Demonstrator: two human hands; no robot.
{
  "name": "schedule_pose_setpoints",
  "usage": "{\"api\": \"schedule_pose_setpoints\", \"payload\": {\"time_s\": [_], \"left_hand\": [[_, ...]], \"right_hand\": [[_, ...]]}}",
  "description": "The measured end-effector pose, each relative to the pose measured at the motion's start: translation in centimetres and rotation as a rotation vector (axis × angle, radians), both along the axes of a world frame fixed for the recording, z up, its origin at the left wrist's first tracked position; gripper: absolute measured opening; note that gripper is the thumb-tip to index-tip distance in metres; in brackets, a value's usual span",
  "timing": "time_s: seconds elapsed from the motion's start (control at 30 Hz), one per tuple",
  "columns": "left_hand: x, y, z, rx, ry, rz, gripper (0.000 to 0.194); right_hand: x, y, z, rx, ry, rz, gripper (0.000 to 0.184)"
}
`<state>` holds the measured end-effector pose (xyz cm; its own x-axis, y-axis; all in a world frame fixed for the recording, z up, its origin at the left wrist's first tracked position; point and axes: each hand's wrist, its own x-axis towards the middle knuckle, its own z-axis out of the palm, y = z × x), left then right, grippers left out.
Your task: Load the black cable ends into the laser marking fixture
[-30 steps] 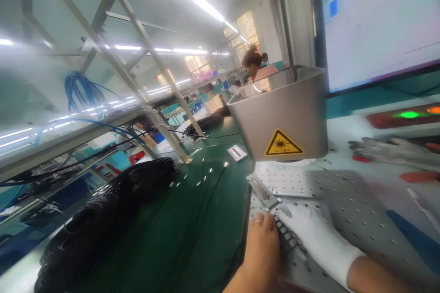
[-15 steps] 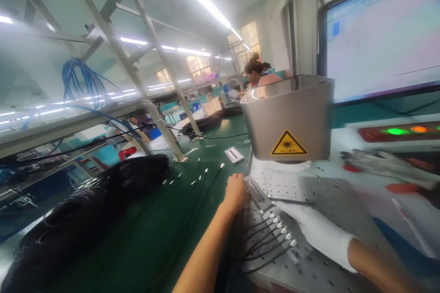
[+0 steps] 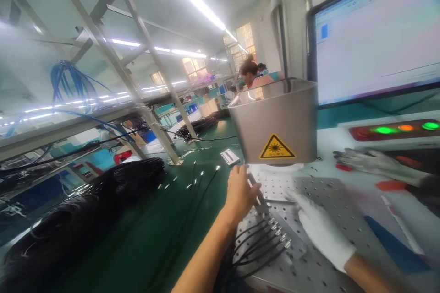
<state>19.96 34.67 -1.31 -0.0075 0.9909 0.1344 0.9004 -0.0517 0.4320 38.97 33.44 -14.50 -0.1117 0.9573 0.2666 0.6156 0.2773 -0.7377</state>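
My bare left hand [image 3: 240, 191] rests at the left edge of the perforated metal plate [image 3: 337, 213], its fingers curled against a metal fixture bar [image 3: 258, 194]. My right hand [image 3: 318, 226], in a white glove, lies flat and open on the plate just right of a row of black cables with metal connector tips [image 3: 277, 233]. The cables fan out across the plate and run off its left edge. Above the plate hangs the grey laser head [image 3: 278, 121] with a yellow warning label.
A monitor [image 3: 376, 36] stands at the right, with a lit control panel [image 3: 395, 129] and a grey glove [image 3: 374, 162] below. Heaps of black cable [image 3: 92, 206] lie on the green mat [image 3: 172, 233]. A white part [image 3: 229, 156] lies near the laser head. Another person sits far behind.
My left hand has moved forward from the near edge to the fixture bar. The right hand has shifted right, uncovering the row of connector tips on the plate.
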Motion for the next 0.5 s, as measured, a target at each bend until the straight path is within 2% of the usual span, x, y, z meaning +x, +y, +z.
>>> {"api": "schedule_pose_setpoints", "payload": {"time_s": [0.1,0.17,0.2,0.27,0.37,0.4,0.43,0.5], "left_hand": [[0.8,-4.7,2.4,-0.011,-0.085,-0.108,0.044],[0.5,-7.5,2.9,-0.118,-0.021,-0.095,0.041],[0.0,-8.6,2.7,-0.186,0.034,-0.072,0.043],[-1.5,-10.3,1.3,-0.298,0.138,-0.029,0.056],[-4.2,-11.9,-2.6,-0.436,0.290,0.026,0.080],[-4.9,-12.3,-4.0,-0.470,0.351,0.060,0.073],[-5.6,-12.6,-5.3,-0.423,0.402,0.104,0.057],[-6.2,-13.4,-7.6,-0.252,0.476,0.158,0.052]], "right_hand": [[0.6,-0.2,0.8,0.098,0.120,-0.124,0.050],[0.6,-1.0,1.2,0.267,0.111,-0.170,0.045],[0.4,-1.6,1.2,0.356,0.075,-0.173,0.043],[-0.3,-3.2,1.0,0.493,-0.050,-0.157,0.038],[-2.1,-5.6,-0.1,0.537,-0.326,-0.030,0.029],[-2.8,-6.1,-0.6,0.515,-0.411,0.011,0.029],[-3.4,-6.5,-1.1,0.485,-0.481,0.054,0.030],[-4.3,-6.7,-1.9,0.405,-0.576,0.072,0.032]]}}
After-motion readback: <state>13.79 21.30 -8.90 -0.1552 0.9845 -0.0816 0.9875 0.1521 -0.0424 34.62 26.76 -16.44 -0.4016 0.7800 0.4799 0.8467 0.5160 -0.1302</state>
